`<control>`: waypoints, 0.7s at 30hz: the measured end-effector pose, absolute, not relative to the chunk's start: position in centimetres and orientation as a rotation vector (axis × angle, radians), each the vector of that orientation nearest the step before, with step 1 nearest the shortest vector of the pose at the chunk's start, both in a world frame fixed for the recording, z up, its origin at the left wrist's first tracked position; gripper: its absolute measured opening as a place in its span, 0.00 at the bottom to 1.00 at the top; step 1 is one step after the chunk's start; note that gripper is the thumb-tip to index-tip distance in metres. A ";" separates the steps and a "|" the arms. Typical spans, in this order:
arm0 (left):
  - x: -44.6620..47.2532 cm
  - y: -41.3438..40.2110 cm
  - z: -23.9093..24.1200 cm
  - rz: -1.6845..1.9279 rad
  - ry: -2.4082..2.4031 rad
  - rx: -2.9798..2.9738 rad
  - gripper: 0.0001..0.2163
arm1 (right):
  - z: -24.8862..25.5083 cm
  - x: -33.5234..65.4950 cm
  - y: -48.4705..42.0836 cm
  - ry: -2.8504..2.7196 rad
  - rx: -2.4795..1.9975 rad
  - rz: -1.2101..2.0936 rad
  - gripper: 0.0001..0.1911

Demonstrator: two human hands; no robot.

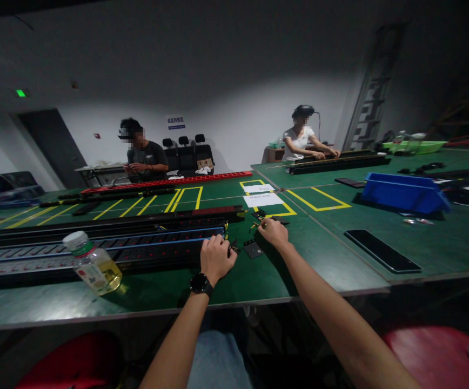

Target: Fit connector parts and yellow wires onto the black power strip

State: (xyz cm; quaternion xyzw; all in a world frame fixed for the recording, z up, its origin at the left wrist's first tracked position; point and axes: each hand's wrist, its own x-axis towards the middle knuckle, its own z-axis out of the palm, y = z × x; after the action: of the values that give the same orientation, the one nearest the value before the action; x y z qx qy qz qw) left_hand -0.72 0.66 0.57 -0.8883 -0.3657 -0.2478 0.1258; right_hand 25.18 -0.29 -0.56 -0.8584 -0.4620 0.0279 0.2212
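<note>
My left hand (218,256), with a black watch on its wrist, is closed at the right end of a long black panel with red dots (165,252). Its fingers curl by a small dark piece, and whatever they hold is hidden. To its right, my right hand (274,232) is closed in a pinch near small black parts with yellow-green bits. What sits between those fingertips is too small to name. On the green table between my hands lies a flat black plate with a hole (253,250). White paper sheets (263,201) lie just beyond my right hand.
A bottle of yellow liquid (92,265) stands left, before the black panel. At right lie a phone (382,251) and a blue bin (404,192). A long red frame (169,182) lies at the back. Two people work across the table. Red stools stand below the near edge.
</note>
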 end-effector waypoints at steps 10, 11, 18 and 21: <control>-0.7 0.8 0.5 -0.726 -1.054 -2.591 0.08 | -0.5 25.2 -0.3 -1.315 -2.399 0.102 0.14; -0.7 0.8 0.5 -0.726 -1.052 -2.591 0.08 | -0.5 25.2 -0.3 -1.318 -2.398 0.101 0.14; -0.7 0.7 0.6 -0.715 -1.063 -2.596 0.09 | -0.4 25.2 -0.3 -1.326 -2.405 0.122 0.15; -0.7 0.7 0.6 -0.713 -1.062 -2.600 0.09 | -0.5 25.3 -0.3 -1.329 -2.398 0.120 0.14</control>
State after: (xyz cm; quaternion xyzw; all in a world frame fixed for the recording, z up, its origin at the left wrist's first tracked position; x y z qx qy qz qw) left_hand -0.70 0.66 0.60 -0.8906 -0.3638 -0.2444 0.1216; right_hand 25.28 -0.26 -0.49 -0.8566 -0.4747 0.0429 0.1975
